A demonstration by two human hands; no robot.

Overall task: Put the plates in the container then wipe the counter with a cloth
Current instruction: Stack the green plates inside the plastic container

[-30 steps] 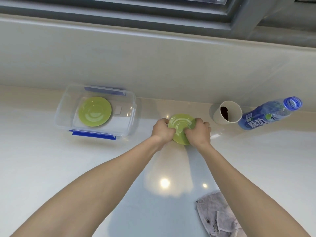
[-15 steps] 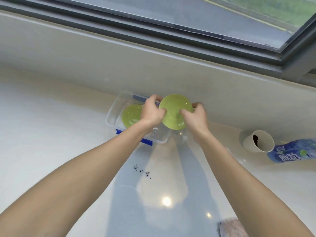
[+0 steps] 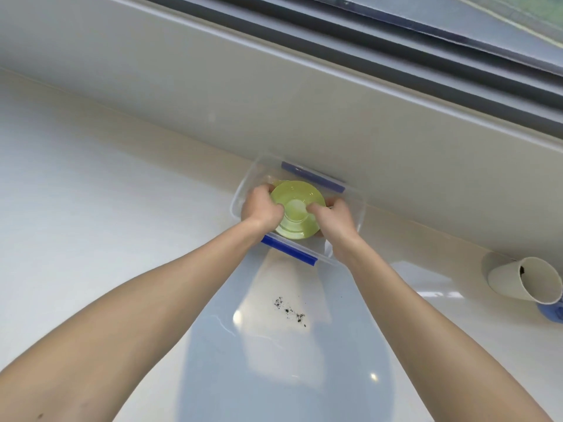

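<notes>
Both hands clamped on one green plate, left hand on its left rim, right hand on its right rim, thumbs lying over the top face and the other fingers curled out of sight beneath. Plate held over the mouth of the clear container with blue clips, tilted a little toward the camera, a sliver of a second green plate showing under it at the far left. Probably light and rigid, glossy enough to slip, and likely to chip if dropped, so best gripped at opposite rims as here and lowered flat onto the one below. Dark crumbs scattered on the white counter nearer the body, left for wiping; cloth not in view. Paper cup lying on its side far right
</notes>
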